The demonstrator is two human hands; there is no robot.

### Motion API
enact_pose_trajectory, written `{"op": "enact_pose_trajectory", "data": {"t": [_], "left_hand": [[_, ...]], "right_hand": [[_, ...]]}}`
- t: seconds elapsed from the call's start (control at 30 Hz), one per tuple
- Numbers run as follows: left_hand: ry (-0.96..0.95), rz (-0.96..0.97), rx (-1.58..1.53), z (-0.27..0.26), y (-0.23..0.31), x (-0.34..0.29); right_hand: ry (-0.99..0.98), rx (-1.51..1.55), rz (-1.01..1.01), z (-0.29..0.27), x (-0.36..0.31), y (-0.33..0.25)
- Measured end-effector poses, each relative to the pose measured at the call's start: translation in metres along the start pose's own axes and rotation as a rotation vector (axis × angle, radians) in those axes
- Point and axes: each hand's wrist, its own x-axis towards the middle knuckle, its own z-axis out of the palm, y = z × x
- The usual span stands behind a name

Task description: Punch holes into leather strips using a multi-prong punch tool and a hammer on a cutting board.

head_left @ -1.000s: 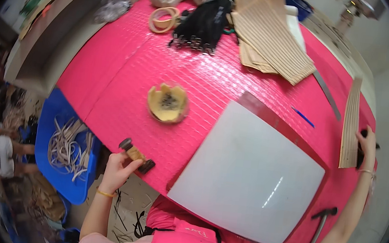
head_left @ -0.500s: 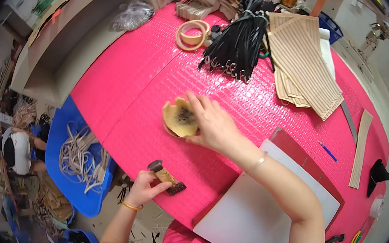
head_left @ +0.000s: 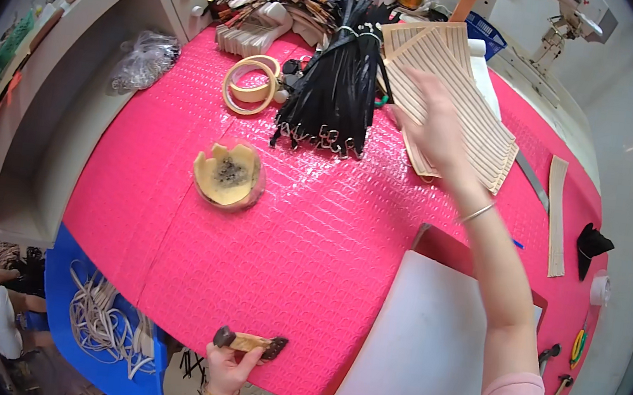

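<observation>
Now the person's right hand [head_left: 435,129] is no longer touching the round, jagged-rimmed yellow bowl [head_left: 210,183]; it is reaching, blurry and spread, over the flat tan striped pieces [head_left: 487,139], maybe touching them, one cannot tell. The left hand [head_left: 229,369] is pinching the small tan tool with dark brown ends [head_left: 247,343] at the shiny pink table's [head_left: 285,264] near edge, so only that hand is looking busy holding something.
</observation>
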Motion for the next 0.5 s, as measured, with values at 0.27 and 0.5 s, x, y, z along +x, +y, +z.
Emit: {"op": "enact_pose_trajectory", "data": {"t": [0.27,0.5], "left_hand": [[0.053,0.008,-0.084,0.003,0.002,0.002],[0.047,0.013,-0.006,0.006,0.000,0.003]], "right_hand": [[-0.304,-0.327,0.103,-0.025,-0.035,0.132],[-0.074,-0.193,0.099,-0.050,-0.063,0.122]]}}
